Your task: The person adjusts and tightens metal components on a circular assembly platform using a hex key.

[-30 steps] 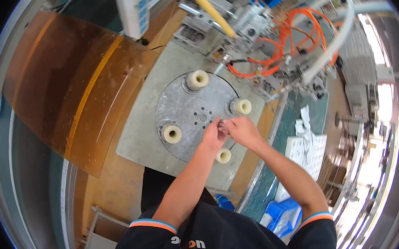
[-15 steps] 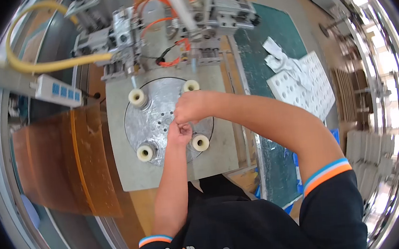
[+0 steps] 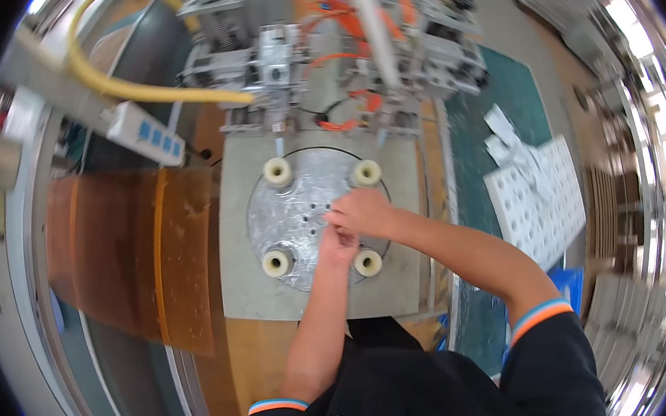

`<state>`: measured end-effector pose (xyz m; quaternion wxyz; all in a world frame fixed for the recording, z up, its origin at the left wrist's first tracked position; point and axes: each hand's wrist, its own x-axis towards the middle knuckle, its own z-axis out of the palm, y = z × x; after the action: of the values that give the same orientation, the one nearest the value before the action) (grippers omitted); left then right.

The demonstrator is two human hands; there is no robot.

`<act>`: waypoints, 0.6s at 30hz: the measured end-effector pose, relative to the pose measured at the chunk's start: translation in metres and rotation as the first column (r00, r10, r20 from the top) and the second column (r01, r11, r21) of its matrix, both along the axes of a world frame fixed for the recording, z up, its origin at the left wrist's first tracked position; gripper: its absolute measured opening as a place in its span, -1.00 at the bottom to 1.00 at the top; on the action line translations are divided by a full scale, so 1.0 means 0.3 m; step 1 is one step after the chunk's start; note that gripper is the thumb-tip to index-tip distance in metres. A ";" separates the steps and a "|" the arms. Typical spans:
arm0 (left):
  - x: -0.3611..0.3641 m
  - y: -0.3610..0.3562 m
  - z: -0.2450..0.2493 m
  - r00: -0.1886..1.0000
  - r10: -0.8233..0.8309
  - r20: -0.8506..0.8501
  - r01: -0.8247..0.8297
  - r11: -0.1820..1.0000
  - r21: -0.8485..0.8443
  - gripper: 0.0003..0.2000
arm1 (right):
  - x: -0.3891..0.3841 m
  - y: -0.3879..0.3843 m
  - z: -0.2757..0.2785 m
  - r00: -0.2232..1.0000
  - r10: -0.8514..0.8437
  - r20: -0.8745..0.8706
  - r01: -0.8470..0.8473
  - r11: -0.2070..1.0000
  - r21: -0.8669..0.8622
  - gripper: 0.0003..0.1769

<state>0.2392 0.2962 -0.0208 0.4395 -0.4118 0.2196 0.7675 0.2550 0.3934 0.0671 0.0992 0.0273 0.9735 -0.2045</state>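
My left hand (image 3: 339, 244) and my right hand (image 3: 361, 212) meet over a round metal plate (image 3: 285, 208), right of its middle. The fingertips of both are pinched together at one spot near several small dark holes. Anything between them is too small or hidden to make out. Around the plate's edge stand cream-coloured ring-topped holders, one at upper left (image 3: 278, 172), one at upper right (image 3: 366, 173), one at lower left (image 3: 277, 263) and one at lower right (image 3: 367, 263). My right hand is just below the upper right holder; my left is beside the lower right one.
Metal machine heads (image 3: 277, 66) with orange tubes (image 3: 351, 56) stand behind the plate. At left are a power strip (image 3: 148, 135), a yellow hose (image 3: 140, 88) and an amber plastic sheet (image 3: 120, 262). A white perforated tray (image 3: 543, 205) with a cloth lies at right.
The whole view has shifted, so the scene sits farther right and slightly lower. My right forearm has dropped away from the upper right holder. Both hands stay pinched together over the plate.
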 end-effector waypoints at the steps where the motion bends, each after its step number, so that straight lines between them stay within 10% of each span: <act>1: 0.000 0.023 0.046 1.000 0.026 0.015 -0.025 0.996 -0.089 -0.83 | -0.002 0.008 0.036 0.998 0.042 0.054 -0.045 0.998 0.052 -0.69; 4: 0.035 0.004 -0.043 0.998 0.056 0.038 -0.059 0.992 0.107 -0.85 | -0.021 0.032 0.126 0.930 0.345 -0.126 -0.310 0.921 0.235 -0.82; 6: 0.039 0.019 -0.051 0.998 0.058 0.030 -0.061 0.994 0.086 -0.85 | -0.049 0.059 0.136 0.668 0.741 -0.065 -0.649 0.623 0.437 -0.85; 9: 0.040 0.022 -0.061 0.998 0.053 0.022 -0.055 0.992 0.111 -0.84 | -0.103 0.072 0.144 0.489 0.868 0.086 -0.785 0.395 0.477 -0.90; 18: 0.031 0.023 0.003 0.992 0.081 0.092 -0.083 0.996 0.017 -0.85 | -0.149 0.028 0.048 0.412 0.895 0.169 -0.847 0.308 0.433 -0.94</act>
<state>0.2485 0.3031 -0.0199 0.4214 -0.4503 0.1741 0.7677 0.2104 0.4018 0.0816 0.1339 -0.4908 0.8533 0.1145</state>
